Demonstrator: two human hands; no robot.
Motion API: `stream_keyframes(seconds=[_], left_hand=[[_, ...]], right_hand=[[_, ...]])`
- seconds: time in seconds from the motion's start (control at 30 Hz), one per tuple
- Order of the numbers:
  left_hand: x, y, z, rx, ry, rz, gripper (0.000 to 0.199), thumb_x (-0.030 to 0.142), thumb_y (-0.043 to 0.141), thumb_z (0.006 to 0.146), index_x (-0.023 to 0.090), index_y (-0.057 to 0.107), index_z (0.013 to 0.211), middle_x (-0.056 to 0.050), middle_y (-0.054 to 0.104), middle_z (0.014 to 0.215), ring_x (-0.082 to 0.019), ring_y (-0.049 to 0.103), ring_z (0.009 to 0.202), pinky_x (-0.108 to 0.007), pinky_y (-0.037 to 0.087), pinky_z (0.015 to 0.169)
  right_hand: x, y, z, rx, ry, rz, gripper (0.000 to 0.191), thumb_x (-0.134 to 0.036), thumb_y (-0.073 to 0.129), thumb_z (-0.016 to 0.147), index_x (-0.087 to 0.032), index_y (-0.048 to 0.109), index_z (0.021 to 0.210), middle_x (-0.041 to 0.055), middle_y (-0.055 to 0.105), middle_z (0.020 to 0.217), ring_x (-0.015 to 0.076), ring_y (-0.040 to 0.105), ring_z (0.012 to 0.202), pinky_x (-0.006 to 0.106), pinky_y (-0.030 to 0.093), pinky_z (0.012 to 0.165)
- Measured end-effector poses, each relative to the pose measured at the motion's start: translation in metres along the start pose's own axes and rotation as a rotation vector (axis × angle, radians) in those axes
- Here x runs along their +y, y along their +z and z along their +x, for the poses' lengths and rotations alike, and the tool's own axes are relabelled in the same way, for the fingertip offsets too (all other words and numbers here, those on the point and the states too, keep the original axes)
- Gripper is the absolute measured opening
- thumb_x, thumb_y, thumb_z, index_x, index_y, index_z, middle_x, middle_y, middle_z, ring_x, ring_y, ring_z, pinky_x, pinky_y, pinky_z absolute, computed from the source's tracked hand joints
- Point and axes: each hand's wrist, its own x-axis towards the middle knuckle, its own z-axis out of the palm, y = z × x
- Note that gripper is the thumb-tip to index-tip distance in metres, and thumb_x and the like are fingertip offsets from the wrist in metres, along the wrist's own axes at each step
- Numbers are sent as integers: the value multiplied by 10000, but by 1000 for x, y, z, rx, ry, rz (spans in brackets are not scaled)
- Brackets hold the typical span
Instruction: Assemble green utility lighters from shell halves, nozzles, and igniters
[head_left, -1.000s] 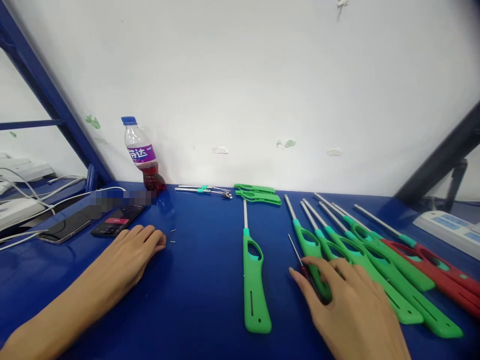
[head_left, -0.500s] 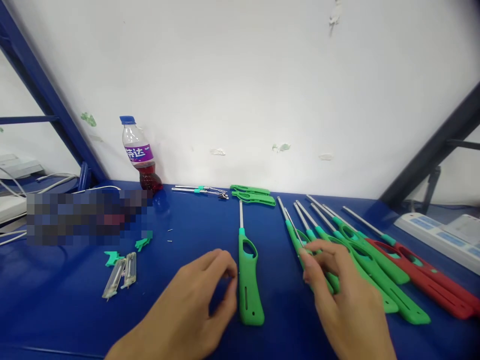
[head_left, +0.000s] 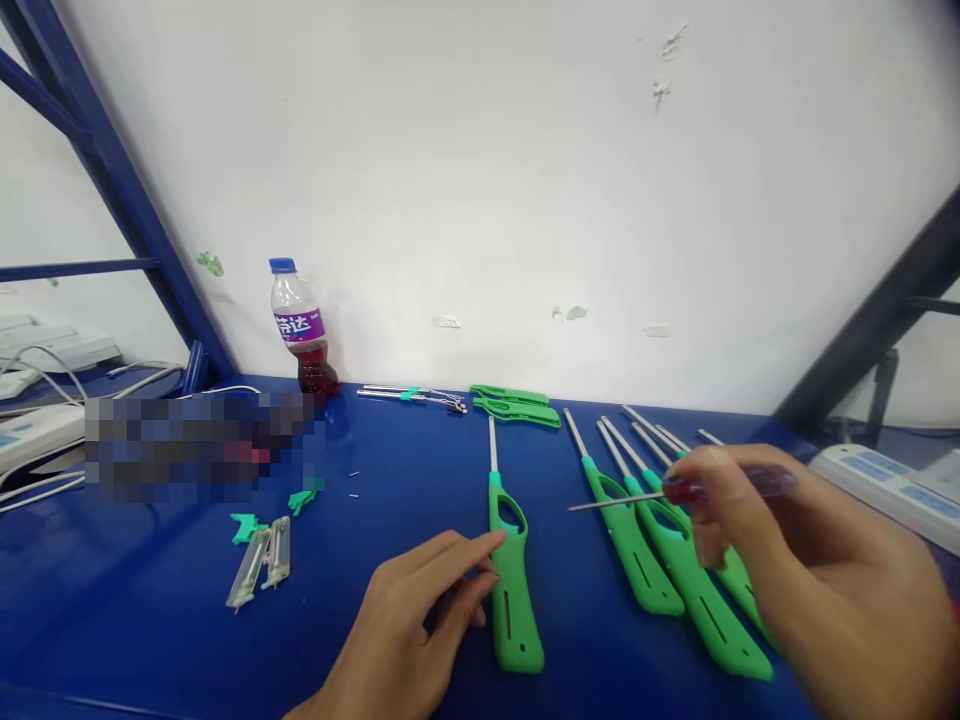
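Note:
A green lighter [head_left: 516, 600] with a metal tube lies on the blue table, its tube towards the wall. My left hand [head_left: 431, 610] is at its left side, index fingertip at the trigger opening, thumb and fingers curled and apart. In my right hand [head_left: 780, 540] is a screwdriver [head_left: 686, 490] with a red and clear handle, its thin shaft pointing left above other green lighters [head_left: 637, 560]. Part of the handle is hidden by my fingers.
At the back stand a drink bottle [head_left: 301, 325], metal tubes with wires [head_left: 412, 394] and green shell halves [head_left: 517, 408]. Clear tanks [head_left: 268, 565], teal pieces [head_left: 246, 527] and two small screws [head_left: 354, 495] lie left. A power strip [head_left: 889, 485] is at right.
My right hand has lifted off the lighters and moved right, and the screwdriver has swung to point left. My left hand's fingertip has come to the middle lighter. The view has shifted slightly.

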Motion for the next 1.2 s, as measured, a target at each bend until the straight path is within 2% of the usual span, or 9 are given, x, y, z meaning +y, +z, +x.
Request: stream_keyframes(seconds=[0.1, 0.23, 0.33, 0.47, 0.6, 0.73, 0.83, 0.97, 1.2], left_hand=[[4, 1, 2, 10, -5, -41, 316, 112, 550, 1050, 292, 766, 1194, 13, 746, 923, -84, 728, 706, -149, 572, 677], [10, 4, 5, 41, -129, -78, 211, 160, 605, 1036, 262, 789, 1027, 33, 762, 837, -79, 732, 652, -132, 540, 616], [13, 7, 5, 33, -217, -87, 153, 207, 647, 1022, 263, 782, 974, 52, 766, 791, -79, 722, 617, -138, 519, 589], [13, 10, 4, -16, -279, -76, 135, 211, 674, 1002, 283, 779, 955, 70, 774, 786, -77, 715, 625, -147, 496, 589], [12, 10, 2, -30, -296, -88, 103, 214, 706, 979, 285, 772, 943, 80, 763, 746, -80, 716, 623, -149, 489, 587], [13, 8, -1, -34, -327, -98, 97, 213, 711, 974, 282, 768, 935, 79, 755, 725, -76, 711, 597, -144, 477, 566], [15, 7, -1, -16, -336, -108, 102, 216, 705, 972, 285, 772, 938, 78, 740, 698, -78, 707, 584, -139, 474, 548], [17, 7, 1, -7, -333, -111, 103, 218, 708, 974, 282, 781, 937, 76, 708, 649, -80, 693, 569, -141, 482, 561], [19, 9, 2, -3, -340, -175, 96, 220, 719, 971, 270, 787, 925, 71, 705, 637, -81, 699, 544, -141, 498, 552]], right_hand=[[-10, 7, -1, -85, -82, 36, 317, -518, 615, 1038, -270, 701, 860, -55, 610, 551, 95, 584, 450, 157, 450, 411], [-25, 16, -5, -43, -22, 151, 285, -490, 593, 1067, -274, 646, 888, -74, 592, 567, 63, 564, 482, 116, 453, 478], [-30, 24, -8, 6, 41, 246, 304, -488, 583, 1078, -263, 614, 876, -81, 573, 570, 49, 537, 464, 123, 434, 473], [-34, 35, -13, -53, 8, 275, 296, -453, 561, 1094, -259, 587, 873, -91, 554, 587, 46, 524, 466, 158, 413, 471], [-36, 46, -18, -76, -27, 244, 273, -395, 518, 1109, -263, 562, 874, -100, 510, 619, 48, 484, 515, 188, 392, 524], [-37, 50, -21, -82, -72, 233, 269, -362, 504, 1111, -264, 550, 865, -101, 490, 613, 53, 453, 509, 207, 362, 509], [-37, 50, -21, -37, -42, 269, 279, -375, 524, 1109, -261, 562, 857, -92, 525, 659, 54, 472, 517, 221, 382, 511], [-38, 51, -22, -44, -1, 294, 296, -415, 535, 1105, -260, 567, 855, -85, 537, 693, 54, 492, 524, 239, 392, 514], [-37, 53, -24, -45, -32, 285, 277, -399, 528, 1108, -262, 570, 871, -86, 550, 692, 56, 486, 514, 242, 395, 513]])
